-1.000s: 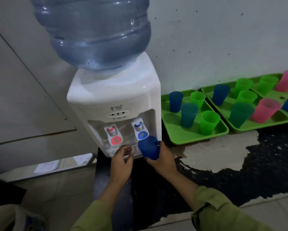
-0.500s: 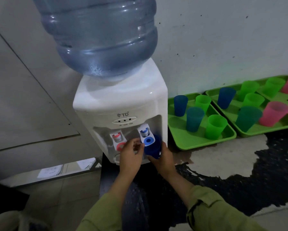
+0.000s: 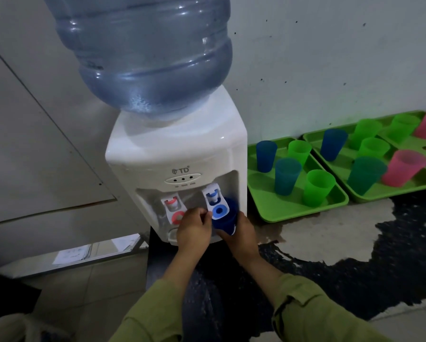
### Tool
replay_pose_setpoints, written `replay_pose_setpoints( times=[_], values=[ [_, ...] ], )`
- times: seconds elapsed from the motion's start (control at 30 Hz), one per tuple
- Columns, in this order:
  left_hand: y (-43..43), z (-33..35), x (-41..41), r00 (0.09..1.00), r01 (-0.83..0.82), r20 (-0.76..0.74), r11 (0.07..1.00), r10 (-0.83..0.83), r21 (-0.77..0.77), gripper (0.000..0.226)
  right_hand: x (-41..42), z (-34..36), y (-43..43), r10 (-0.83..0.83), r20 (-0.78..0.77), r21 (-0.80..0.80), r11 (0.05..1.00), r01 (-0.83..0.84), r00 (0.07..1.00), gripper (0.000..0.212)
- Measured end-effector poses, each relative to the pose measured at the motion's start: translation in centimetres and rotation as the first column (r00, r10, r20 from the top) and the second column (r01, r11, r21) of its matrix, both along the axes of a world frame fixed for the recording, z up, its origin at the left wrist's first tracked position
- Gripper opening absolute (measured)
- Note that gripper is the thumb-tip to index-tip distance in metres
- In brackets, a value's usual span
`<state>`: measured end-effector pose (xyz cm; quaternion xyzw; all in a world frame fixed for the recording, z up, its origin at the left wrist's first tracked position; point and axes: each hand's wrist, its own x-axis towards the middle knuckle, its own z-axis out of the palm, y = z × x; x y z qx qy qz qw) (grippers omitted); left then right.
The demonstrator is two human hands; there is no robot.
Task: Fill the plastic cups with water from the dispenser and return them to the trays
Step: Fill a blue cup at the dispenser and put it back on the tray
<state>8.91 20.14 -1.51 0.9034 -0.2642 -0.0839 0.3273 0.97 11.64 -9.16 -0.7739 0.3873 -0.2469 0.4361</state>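
Observation:
A white water dispenser (image 3: 182,149) with a big blue bottle (image 3: 147,53) stands on a dark counter. My right hand (image 3: 241,235) grips a dark blue cup (image 3: 228,219) under the blue tap (image 3: 216,204). My left hand (image 3: 194,229) has its fingers curled at the edge of the blue tap's lever. The red tap (image 3: 173,209) is to the left. Two green trays (image 3: 293,212) (image 3: 404,188) to the right hold blue, green, teal and pink cups, such as a green cup (image 3: 318,187) and a pink cup (image 3: 404,166).
The dark countertop (image 3: 355,267) has a large worn pale patch (image 3: 325,235) in front of the trays. A white wall runs behind. On the left are a grey panel (image 3: 34,144) and, lower down, papers (image 3: 73,253) on a ledge above a tiled floor.
My right hand lifted the blue cup up under the blue tap. My left hand rose from the dispenser's base to the blue tap's lever.

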Motion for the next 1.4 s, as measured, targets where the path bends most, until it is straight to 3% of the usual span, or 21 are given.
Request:
replay_pose_setpoints(
  times=[0.13,0.43,1.1,1.4],
  values=[
    [0.4,0.1,-0.4,0.998,0.043,0.050,0.999,-0.043,0.005,0.023,0.1,0.2,0.0,-0.001,-0.022,-0.013,1.000,0.000,1.000,0.059],
    [2.0,1.0,-0.2,0.988,0.154,0.030,0.978,-0.152,-0.137,0.016,-0.1,0.6,-0.4,0.019,-0.026,-0.036,0.999,-0.020,0.999,0.061],
    [2.4,4.0,0.4,0.992,0.068,-0.082,0.969,-0.090,-0.239,0.024,-0.9,1.1,-0.8,0.042,-0.095,-0.111,0.992,-0.053,0.995,0.063],
    [2.3,3.7,0.1,0.992,0.035,-0.107,0.956,-0.069,-0.291,0.026,-3.2,1.8,-1.5,0.014,0.056,-0.134,0.991,-0.007,0.998,0.064]
  ],
)
